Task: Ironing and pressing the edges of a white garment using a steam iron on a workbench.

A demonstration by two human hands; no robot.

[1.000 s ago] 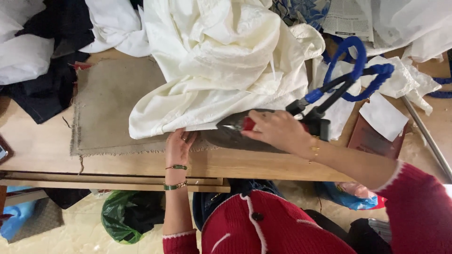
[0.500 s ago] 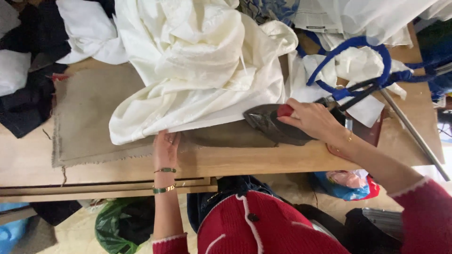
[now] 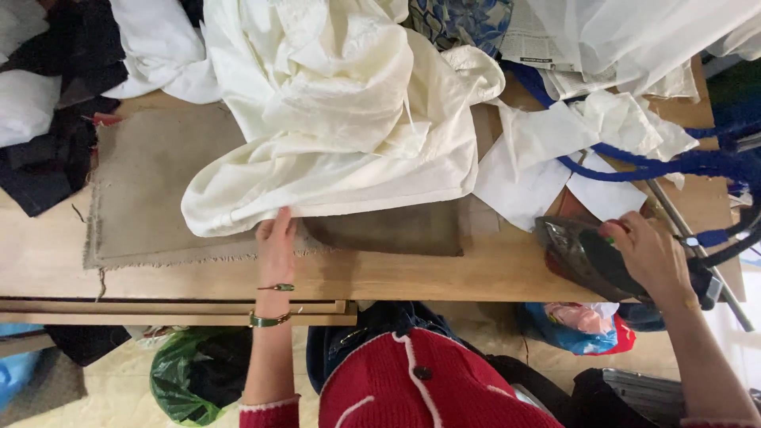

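A big cream cloth [image 3: 341,119] lies bunched on a brown ironing pad [image 3: 151,190] on the wooden table [image 3: 412,277]. My left hand [image 3: 276,242] lies flat on the cloth's near hem, fingers together, pressing it to the pad. My right hand [image 3: 650,254] grips the handle of a dark iron [image 3: 583,254] at the table's right end, its soleplate tilted up and off the cloth. A blue cord [image 3: 658,162] loops from the iron over white paper pieces [image 3: 547,158].
Dark and white garments [image 3: 47,119] are piled at the far left. More white fabric and a blue patterned cloth [image 3: 460,20] lie at the back. A green bag [image 3: 186,372] sits on the floor under the table. A metal rod [image 3: 697,254] runs along the right edge.
My right hand has drawn the iron off the cloth to the right end of the table. My left hand stays on the hem.
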